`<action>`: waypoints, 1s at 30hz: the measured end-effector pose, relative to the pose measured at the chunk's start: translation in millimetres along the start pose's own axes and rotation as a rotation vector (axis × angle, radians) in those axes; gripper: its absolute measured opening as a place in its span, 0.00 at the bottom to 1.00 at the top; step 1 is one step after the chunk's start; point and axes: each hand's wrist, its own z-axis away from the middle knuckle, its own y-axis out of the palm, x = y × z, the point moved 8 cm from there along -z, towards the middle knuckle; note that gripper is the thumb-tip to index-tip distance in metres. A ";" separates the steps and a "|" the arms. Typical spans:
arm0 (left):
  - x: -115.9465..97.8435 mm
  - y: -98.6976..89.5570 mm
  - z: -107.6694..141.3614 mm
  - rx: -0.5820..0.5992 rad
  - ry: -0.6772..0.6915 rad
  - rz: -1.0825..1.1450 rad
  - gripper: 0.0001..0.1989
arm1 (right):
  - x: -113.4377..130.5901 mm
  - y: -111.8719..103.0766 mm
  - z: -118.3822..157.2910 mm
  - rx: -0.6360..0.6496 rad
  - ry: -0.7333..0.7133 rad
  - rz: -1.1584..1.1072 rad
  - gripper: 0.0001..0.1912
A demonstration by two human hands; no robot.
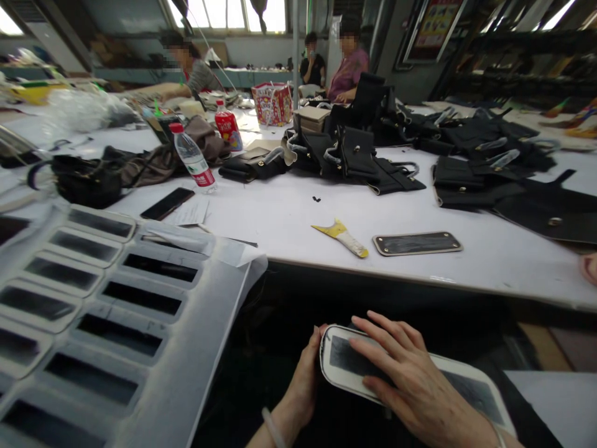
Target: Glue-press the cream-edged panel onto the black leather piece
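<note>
My left hand [302,379] is wrapped round the left end of a rounded, white-bordered panel [336,377] with a dark rectangle in its middle. Its edge looks black, and dark material hangs below. My right hand [405,367] lies over the top of this panel, fingers stretched out and apart. Beyond the right wrist, a similar white-bordered dark rectangle [476,392] shows; whether it belongs to the same piece is hidden by my hand. Both hands are below the near edge of the white table [289,227].
Several pale-framed panels lie on a sheet-covered board [205,323] at left. A yellow cutter-like tool [342,238] and dark riveted strip [417,243] lie near the table edge. Behind are a phone [168,203], water bottle [193,158] and black bags [357,152]. People sit farther back.
</note>
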 end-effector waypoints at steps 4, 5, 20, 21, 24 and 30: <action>-1.9 0.5 1.9 -0.025 0.022 0.019 0.30 | 9.8 12.3 -9.6 0.043 -0.040 -0.047 0.28; -2.7 1.3 2.2 -0.026 0.025 0.013 0.30 | 10.3 14.2 -10.5 0.046 -0.036 -0.054 0.27; -4.1 -10.3 -2.3 -0.024 0.072 -0.082 0.27 | 35.9 4.3 -14.3 -0.107 -0.077 -0.029 0.22; -4.9 -9.8 -2.5 -0.030 0.067 -0.080 0.27 | 34.7 5.7 -16.3 -0.086 -0.046 -0.077 0.22; -7.8 -9.6 -2.3 -0.043 0.062 -0.084 0.27 | 30.5 11.1 -18.2 -0.016 0.037 -0.157 0.24; -11.6 -9.7 2.8 0.021 0.063 -0.076 0.27 | 25.7 14.4 -15.2 -0.007 0.129 -0.271 0.24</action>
